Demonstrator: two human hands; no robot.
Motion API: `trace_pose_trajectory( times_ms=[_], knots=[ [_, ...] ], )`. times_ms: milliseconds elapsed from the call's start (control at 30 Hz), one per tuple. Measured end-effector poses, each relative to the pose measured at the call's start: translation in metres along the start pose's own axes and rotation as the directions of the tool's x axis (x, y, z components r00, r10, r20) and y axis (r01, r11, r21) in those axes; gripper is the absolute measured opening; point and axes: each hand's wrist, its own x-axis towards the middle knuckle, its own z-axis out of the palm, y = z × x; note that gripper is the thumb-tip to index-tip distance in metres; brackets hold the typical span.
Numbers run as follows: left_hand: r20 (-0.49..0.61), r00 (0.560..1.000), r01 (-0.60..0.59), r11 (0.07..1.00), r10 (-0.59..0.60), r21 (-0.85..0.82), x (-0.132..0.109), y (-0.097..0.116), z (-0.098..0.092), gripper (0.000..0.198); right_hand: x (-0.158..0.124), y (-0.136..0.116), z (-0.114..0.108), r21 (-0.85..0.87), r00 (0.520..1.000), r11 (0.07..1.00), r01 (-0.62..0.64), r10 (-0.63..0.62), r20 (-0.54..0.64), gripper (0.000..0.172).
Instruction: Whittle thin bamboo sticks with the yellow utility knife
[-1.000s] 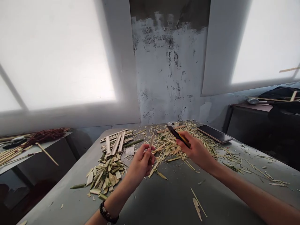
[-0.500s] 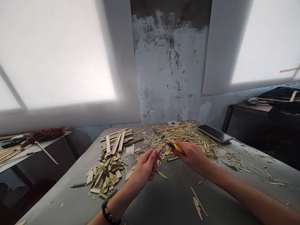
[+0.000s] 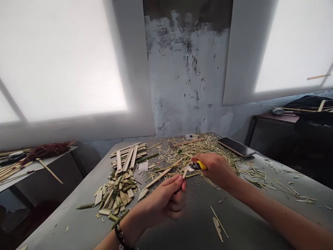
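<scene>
My left hand (image 3: 170,198) is closed around a short pale bamboo strip (image 3: 184,173), whose tip sticks up past the thumb; the rest is hidden in the fist. A yellow and black utility knife (image 3: 199,165) is gripped in my right hand (image 3: 218,169), its blade pointing left against or very near the strip's tip. Just beyond the left hand lies a long pale bamboo strip (image 3: 161,176). A heap of thin bamboo shavings (image 3: 208,150) spreads behind both hands.
On the grey table (image 3: 192,229), split bamboo strips (image 3: 127,158) are stacked at left, above a pile of short bamboo pieces (image 3: 118,194). A phone (image 3: 236,147) lies at back right. Near the front are loose slivers (image 3: 218,229). Side tables (image 3: 62,156) stand apart.
My left hand has moved right and nearer to me with the strip, uncovering the long strip behind it. My right hand has shifted slightly right, and the knife blade shows more clearly.
</scene>
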Motion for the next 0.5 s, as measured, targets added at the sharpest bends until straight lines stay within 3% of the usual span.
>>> trace_pose_trajectory(
  times_ms=[167,233,333,400,500],
  knots=[
    [-0.007,1.0,-0.001,1.0,0.001,-0.027,-0.001,0.004,0.002,0.029,0.003,0.013,-0.001,-0.125,1.0,0.992,0.005,-0.005,-0.004,0.022],
    [0.001,1.0,0.02,0.999,-0.02,0.03,-0.003,0.005,0.003,0.031,0.004,0.027,-0.002,-0.164,0.989,0.977,-0.137,0.143,0.027,0.021],
    [0.06,0.996,0.061,0.986,-0.071,0.156,-0.004,0.0,0.006,0.032,0.005,0.062,-0.006,-0.245,0.912,0.889,-0.387,0.409,0.044,0.025],
    [0.076,0.995,0.051,0.974,-0.069,0.219,-0.001,-0.005,0.008,0.034,0.004,0.085,-0.008,-0.277,0.872,0.843,-0.461,0.488,0.034,0.031],
    [-0.002,1.0,0.001,0.951,0.0,0.309,0.006,-0.011,0.007,0.034,0.001,0.104,-0.007,-0.26,0.865,0.842,-0.473,0.5,0.043,0.035]
  ],
)
